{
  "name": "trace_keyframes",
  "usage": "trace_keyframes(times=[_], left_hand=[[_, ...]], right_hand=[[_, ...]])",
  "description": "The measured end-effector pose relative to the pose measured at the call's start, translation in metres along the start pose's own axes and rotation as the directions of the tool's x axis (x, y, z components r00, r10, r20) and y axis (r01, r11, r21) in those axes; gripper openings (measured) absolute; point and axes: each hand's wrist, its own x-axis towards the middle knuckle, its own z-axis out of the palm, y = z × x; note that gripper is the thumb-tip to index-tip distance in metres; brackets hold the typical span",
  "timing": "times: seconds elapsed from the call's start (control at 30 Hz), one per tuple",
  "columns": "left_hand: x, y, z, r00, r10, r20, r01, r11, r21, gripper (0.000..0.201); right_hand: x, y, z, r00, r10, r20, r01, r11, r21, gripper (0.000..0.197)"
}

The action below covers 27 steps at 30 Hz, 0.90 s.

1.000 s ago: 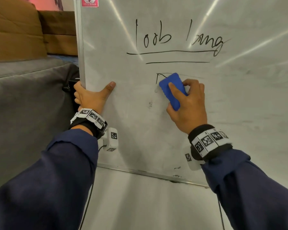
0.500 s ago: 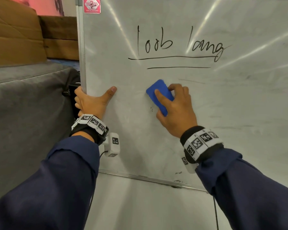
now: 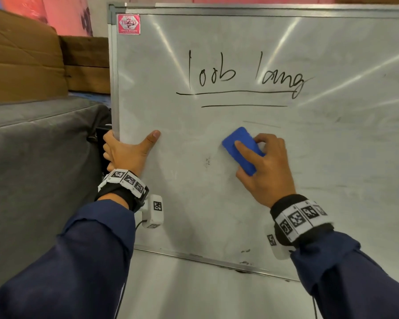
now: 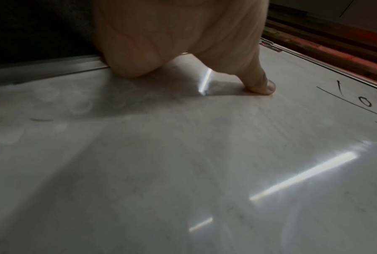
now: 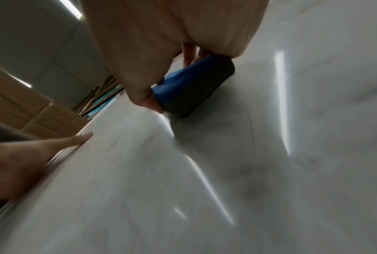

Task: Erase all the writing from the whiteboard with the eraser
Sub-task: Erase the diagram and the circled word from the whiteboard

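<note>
A whiteboard (image 3: 332,157) stands upright before me, with black handwriting (image 3: 244,74) and two underlines in its upper middle. A faint line (image 3: 262,123) survives just above the blue eraser (image 3: 240,148). My right hand (image 3: 260,166) grips the eraser and presses its dark felt face (image 5: 196,92) against the board. My left hand (image 3: 127,150) holds the board's left edge, thumb (image 4: 261,82) flat on the front surface (image 4: 183,154) and fingers wrapped behind the frame.
A grey cushion or sofa (image 3: 37,169) lies left of the board, with brown cardboard boxes (image 3: 21,61) behind it. A red sticker (image 3: 128,24) marks the board's top left corner. Small ink specks (image 3: 207,161) and smudges (image 3: 245,250) dot the lower board.
The eraser swept left over the small drawn shape below the underlines and came back right. That shape is gone; only a faint line is left. My left hand stayed put.
</note>
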Motion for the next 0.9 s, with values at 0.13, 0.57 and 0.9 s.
trace_keyframes(times=[0.13,0.57,0.9], left_hand=[[-0.002,0.003,0.000,1.000,-0.009,0.000,0.009,1.000,0.003,0.122],[-0.007,0.004,0.000,1.000,0.001,0.003,-0.001,0.999,0.044,0.121],[-0.005,0.001,-0.002,1.000,0.006,-0.001,-0.006,0.999,0.042,0.119]], right_hand=[[0.022,0.000,-0.002,0.993,0.075,-0.087,-0.071,0.996,0.050,0.055],[-0.013,0.026,-0.019,0.958,0.196,-0.207,-0.179,0.979,0.097,0.062],[-0.027,0.040,-0.027,0.945,0.240,-0.223,-0.223,0.970,0.100,0.063]])
